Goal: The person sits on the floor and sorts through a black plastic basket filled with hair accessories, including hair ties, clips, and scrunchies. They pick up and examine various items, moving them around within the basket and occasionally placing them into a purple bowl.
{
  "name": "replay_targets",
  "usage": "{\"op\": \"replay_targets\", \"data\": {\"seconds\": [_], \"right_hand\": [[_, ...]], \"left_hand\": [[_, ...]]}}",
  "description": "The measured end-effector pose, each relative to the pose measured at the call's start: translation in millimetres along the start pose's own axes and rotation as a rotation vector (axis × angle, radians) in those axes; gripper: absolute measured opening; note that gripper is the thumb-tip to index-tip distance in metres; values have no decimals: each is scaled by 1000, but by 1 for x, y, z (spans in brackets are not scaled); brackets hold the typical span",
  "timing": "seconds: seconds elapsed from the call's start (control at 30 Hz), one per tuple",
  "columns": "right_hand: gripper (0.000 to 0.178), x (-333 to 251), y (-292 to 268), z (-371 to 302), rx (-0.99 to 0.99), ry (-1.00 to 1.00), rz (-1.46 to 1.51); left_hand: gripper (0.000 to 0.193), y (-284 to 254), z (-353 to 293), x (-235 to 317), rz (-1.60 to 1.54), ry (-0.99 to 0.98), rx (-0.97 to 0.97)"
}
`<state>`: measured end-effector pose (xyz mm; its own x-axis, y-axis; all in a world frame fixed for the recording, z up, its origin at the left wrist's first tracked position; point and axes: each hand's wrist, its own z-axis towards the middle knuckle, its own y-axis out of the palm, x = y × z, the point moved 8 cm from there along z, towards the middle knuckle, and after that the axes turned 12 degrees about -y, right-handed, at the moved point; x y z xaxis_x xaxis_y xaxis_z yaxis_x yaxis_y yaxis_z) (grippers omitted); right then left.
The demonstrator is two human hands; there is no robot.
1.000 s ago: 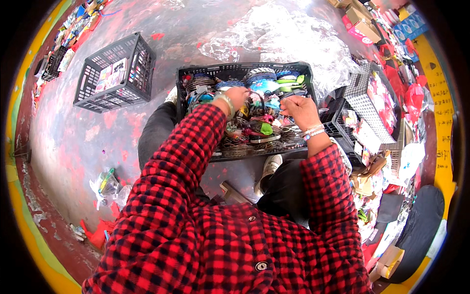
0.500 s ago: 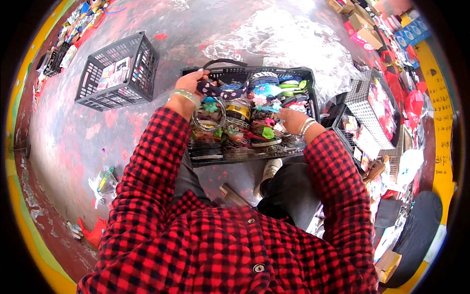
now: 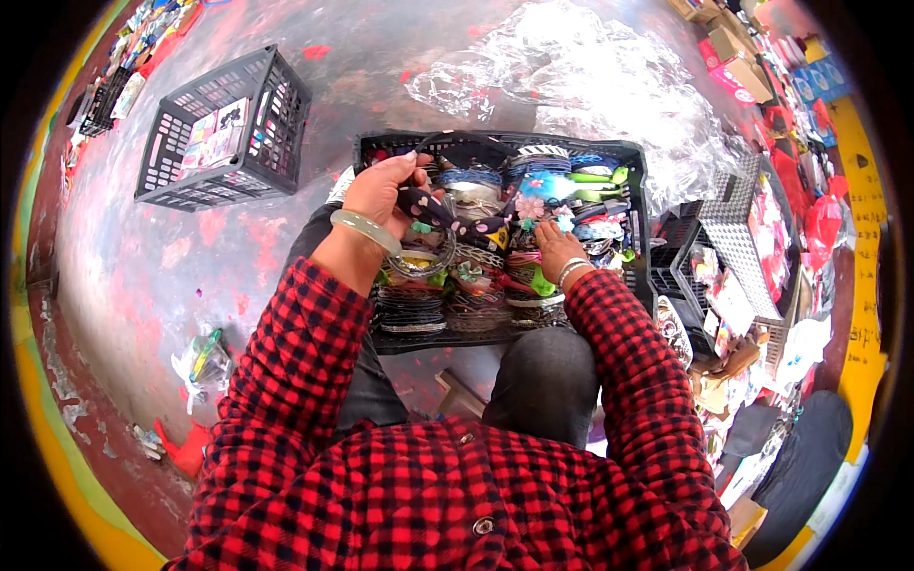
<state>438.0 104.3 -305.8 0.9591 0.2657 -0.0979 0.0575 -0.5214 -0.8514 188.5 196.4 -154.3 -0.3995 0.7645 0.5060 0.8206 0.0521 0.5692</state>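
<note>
Paint-stained grey concrete floor carries a black plastic slatted crate filled with rows of coloured hairbands, resting against the person's knees. Left hand is raised above the crate's left half, fingers closed around a dark fabric headband with pale dots that trails rightward toward the crate's middle. Right hand lies palm-down with fingers spread on the hairbands in the right half, gripping nothing. Second black plastic crate stands well apart, toward the floor's far left.
</note>
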Motion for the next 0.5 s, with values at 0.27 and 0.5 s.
{"op": "replay_targets", "data": {"seconds": [0.27, 0.5], "right_hand": [[43, 21, -39, 3, 417, -28, 114], [45, -65, -192, -96, 944, -328, 161]], "left_hand": [[20, -6, 13, -4, 15, 9, -56], [18, -11, 33, -30, -73, -29, 34]]}}
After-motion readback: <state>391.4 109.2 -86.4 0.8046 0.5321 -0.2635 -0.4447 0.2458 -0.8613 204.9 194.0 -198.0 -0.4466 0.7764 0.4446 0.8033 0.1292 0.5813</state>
